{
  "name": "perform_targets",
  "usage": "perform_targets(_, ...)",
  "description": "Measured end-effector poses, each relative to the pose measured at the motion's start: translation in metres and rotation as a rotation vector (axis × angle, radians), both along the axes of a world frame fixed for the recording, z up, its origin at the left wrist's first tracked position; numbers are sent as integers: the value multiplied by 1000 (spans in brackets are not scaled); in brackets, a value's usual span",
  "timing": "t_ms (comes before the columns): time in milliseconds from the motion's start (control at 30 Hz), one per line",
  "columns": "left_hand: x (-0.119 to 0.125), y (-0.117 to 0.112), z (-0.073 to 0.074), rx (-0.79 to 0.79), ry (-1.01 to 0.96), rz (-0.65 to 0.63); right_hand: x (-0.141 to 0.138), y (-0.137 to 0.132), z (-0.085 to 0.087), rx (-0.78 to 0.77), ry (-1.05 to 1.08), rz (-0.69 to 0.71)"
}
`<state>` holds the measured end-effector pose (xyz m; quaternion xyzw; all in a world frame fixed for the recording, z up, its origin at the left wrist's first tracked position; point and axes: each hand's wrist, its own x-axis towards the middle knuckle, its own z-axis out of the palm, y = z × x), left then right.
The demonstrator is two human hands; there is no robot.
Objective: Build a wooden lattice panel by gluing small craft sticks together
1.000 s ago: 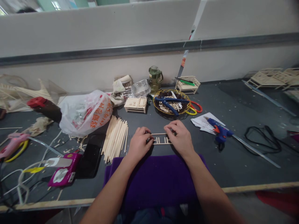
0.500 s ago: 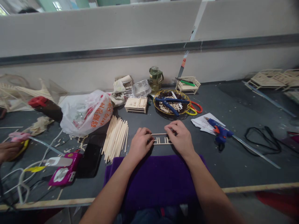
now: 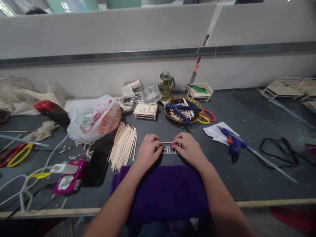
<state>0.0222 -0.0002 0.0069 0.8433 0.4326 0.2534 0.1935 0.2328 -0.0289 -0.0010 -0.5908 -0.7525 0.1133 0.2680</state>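
A small ladder-like frame of thin wooden sticks [image 3: 168,148] lies flat on the dark grey table [image 3: 247,171], just beyond a purple cloth [image 3: 160,191]. My left hand [image 3: 147,152] is curled over the frame's left end, fingers closed on it. At the right end, my right hand [image 3: 188,148] presses down with bent fingers, covering much of the frame. Only the middle rungs show between the two hands.
A bundle of long wooden sticks [image 3: 123,144] lies left of my hands, beside a black phone [image 3: 97,163] and a magenta box [image 3: 70,176]. Behind are a white plastic bag [image 3: 92,118], a wire basket with blue pliers [image 3: 182,110], small wooden models [image 3: 145,111]. A blue glue gun [image 3: 232,141] sits right.
My right hand has slid left along the frame, closer to my left hand. The pink glue gun and another person's hand at the far left are gone; yellow and red scissors lie there.
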Motion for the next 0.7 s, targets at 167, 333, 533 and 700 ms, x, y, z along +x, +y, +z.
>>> perform_targets(167, -2, 2, -2, 34, -100, 57, -10, -1, -4, 18, -108, 43)
perform_targets(333, -6, 7, -2, 68, -227, 138, -14, -3, 8, 78, -87, 19)
perform_targets(533, -16, 12, -1, 56, -441, 324, 3, -9, 24, 232, 370, -298)
perform_targets(700, -18, 12, -1, 69, -498, 376, 45, -12, 52, 435, 513, -517)
